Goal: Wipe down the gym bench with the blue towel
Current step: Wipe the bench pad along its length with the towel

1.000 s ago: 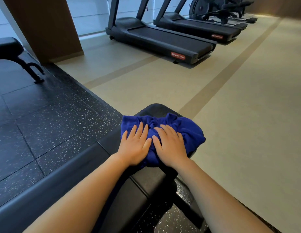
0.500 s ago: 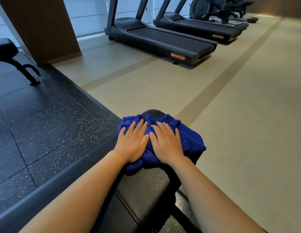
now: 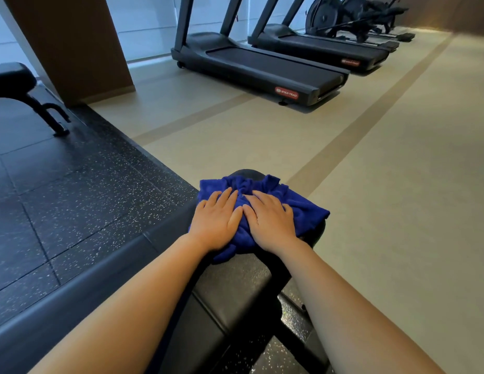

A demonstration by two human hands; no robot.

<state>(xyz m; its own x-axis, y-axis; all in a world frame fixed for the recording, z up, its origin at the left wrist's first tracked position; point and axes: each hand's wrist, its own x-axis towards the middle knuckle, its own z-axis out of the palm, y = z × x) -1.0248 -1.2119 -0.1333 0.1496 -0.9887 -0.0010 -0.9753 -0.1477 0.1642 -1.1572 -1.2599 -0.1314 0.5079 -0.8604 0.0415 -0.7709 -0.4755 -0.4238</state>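
The black padded gym bench (image 3: 230, 290) runs away from me down the middle of the view. A bunched blue towel (image 3: 303, 209) lies across its far end, covering nearly the whole width. My left hand (image 3: 215, 221) and my right hand (image 3: 270, 221) press flat on the towel side by side, fingers pointing away from me and slightly spread. Only a thin strip of the bench's far tip (image 3: 246, 172) shows beyond the towel. The pad under the towel is hidden.
Black speckled rubber flooring (image 3: 73, 190) lies left of the bench, beige floor (image 3: 397, 211) to the right. Two treadmills (image 3: 262, 68) stand at the back, with exercise bikes (image 3: 351, 17) behind them. Another bench (image 3: 11, 79) and a brown pillar (image 3: 73, 44) are at the far left.
Both hands have pushed the towel away from me toward the bench's far end. Less of the bench tip shows beyond the towel and more bare pad shows near me.
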